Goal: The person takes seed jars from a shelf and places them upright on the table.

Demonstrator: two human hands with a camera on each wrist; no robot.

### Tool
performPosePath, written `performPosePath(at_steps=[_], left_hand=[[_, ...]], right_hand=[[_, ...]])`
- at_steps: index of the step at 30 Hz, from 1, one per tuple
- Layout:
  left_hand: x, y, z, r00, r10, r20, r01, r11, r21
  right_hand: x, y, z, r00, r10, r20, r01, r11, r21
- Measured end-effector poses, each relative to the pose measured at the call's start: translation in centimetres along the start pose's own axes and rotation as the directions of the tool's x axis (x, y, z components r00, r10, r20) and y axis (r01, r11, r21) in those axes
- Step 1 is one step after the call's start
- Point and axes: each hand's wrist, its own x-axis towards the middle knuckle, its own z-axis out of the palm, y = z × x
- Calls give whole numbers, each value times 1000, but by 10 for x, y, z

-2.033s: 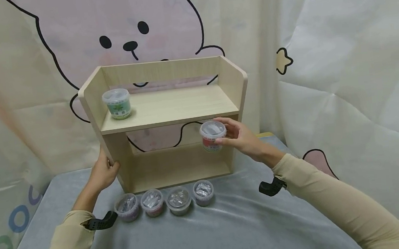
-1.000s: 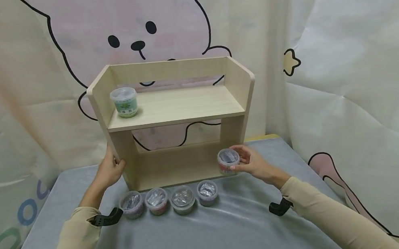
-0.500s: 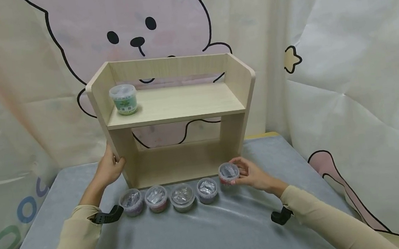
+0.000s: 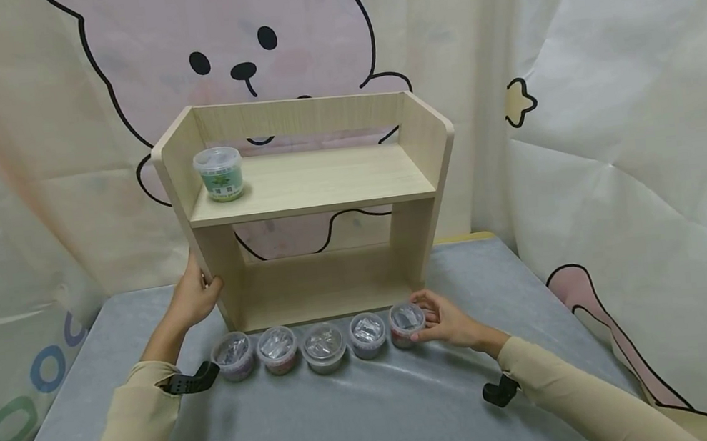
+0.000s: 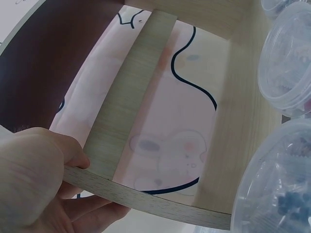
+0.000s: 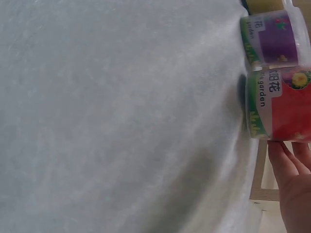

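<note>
A two-tier wooden shelf point(image 4: 329, 176) stands on the cloth-covered table. My left hand point(image 4: 192, 296) grips the edge of its left side panel; the left wrist view shows that hand's thumb and fingers on either side of the board point(image 5: 160, 201). At the right end of a row of small lidded plastic tubs, my right hand point(image 4: 447, 322) holds a tub point(image 4: 407, 324) by its side. This tub bears a red label point(image 6: 291, 111) with a flower picture, and appears to stand on the cloth. A green-labelled tub point(image 4: 220, 175) sits at the left of the upper tier.
Several other tubs, such as the middle one point(image 4: 324, 348), line the table along the shelf's front edge. Beside the held tub is a purple-labelled tub point(image 6: 277, 41). A grey cloth point(image 4: 349, 422) covers the table; a printed curtain point(image 4: 438, 39) hangs behind.
My right hand has brought the red-labelled tub down from in front of the shelf's lower opening to the right end of the row. The left hand keeps its grip on the shelf.
</note>
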Motion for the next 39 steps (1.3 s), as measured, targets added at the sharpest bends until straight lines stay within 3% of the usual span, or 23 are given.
performPosePath(at_steps=[5,14,24,31,39], left_hand=[[0,1,0,1000,-6,10,6,1000,-14],[1,4,0,1000,-10,7,10,1000,-9],[-2,1,1,1000,-12,10,12,1000,10],[-3,1,0,1000,11,11,-10,999,-37],[-3,2,0,1000,-9,5,9,1000,-4]], right_hand=[[-2,3,0,1000,15,25,-14,999,-33],[-1,6,-1,998,-19,55,19,1000,-3],[-2,5,-8,996,-21,88,28,997,-76],[-3,-10,-18,998,-25,62,36,981,-192],[3,-41,-24,998,-53,20,56,972,-229]])
